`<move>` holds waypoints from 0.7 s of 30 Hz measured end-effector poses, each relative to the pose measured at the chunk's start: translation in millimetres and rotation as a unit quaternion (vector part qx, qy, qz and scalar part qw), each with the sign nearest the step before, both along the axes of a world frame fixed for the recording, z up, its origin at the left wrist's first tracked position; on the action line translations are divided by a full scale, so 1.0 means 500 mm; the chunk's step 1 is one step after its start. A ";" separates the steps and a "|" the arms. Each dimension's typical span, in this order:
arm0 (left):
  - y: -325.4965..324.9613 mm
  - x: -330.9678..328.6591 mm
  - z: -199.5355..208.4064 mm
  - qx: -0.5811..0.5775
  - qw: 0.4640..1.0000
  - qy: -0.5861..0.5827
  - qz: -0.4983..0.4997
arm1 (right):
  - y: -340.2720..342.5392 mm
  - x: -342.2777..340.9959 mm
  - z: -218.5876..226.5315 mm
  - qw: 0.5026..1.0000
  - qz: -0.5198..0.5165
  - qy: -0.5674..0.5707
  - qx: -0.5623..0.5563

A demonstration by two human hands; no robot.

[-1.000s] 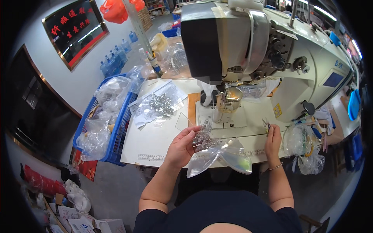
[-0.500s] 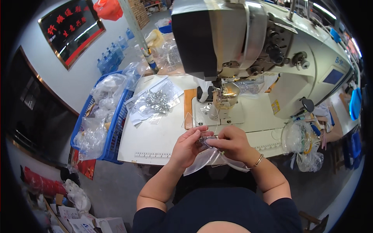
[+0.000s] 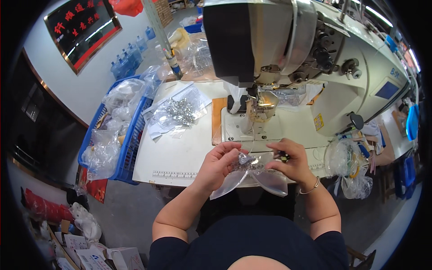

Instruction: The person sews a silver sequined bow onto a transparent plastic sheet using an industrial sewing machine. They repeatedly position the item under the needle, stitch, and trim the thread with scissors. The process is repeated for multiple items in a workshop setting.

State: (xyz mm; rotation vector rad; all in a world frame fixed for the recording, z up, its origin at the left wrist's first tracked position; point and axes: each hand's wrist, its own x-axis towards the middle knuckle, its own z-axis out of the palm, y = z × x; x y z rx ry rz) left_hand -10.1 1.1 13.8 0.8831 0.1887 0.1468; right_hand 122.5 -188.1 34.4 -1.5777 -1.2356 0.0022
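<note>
Left hand (image 3: 219,165): we see thumb and fingers pinching the upper left of a clear, two-lobed plastic piece (image 3: 272,183) bearing shiny silver bits.
Right hand (image 3: 291,161): curled around small dark-and-yellow snips (image 3: 284,156), its thumb beside the piece's right edge; we cannot tell if they touch.
Plastic piece: between the hands, its lobes hanging below them past the front edge of the white tabletop (image 3: 180,157).
Change: half a second ago we saw the right hand meeting the left over the piece; now it has drawn rightward, opening a gap between them.
Sewing machine: beyond both hands, we find the large cream-and-black metal sewing machine (image 3: 335,85).
Silver pile: beyond and left of the left hand, small glittering silver pieces (image 3: 181,112) lie on clear plastic.
Blue basket: farther left, a slatted blue plastic basket (image 3: 127,158) holds clear bags.
</note>
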 end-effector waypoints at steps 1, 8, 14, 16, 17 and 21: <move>-0.003 0.001 -0.010 0.010 1.000 -0.009 -0.003 | 0.002 -0.006 -0.006 1.000 0.007 0.020 -0.006; -0.031 0.004 -0.012 0.039 0.998 -0.010 0.046 | 0.037 -0.045 -0.030 0.991 -0.073 0.001 0.108; -0.042 -0.003 -0.005 0.071 0.990 -0.044 0.114 | 0.041 -0.055 -0.037 0.997 0.014 -0.067 0.045; -0.047 -0.005 0.000 0.032 0.992 -0.037 0.116 | 0.041 -0.053 -0.030 0.984 0.031 -0.159 0.070; -0.044 -0.009 0.003 -0.006 0.995 -0.037 0.096 | 0.039 -0.045 -0.036 0.974 0.029 -0.213 0.075; -0.045 -0.020 0.016 -0.001 0.998 -0.049 0.048 | 0.039 -0.035 -0.034 0.956 0.010 -0.284 0.074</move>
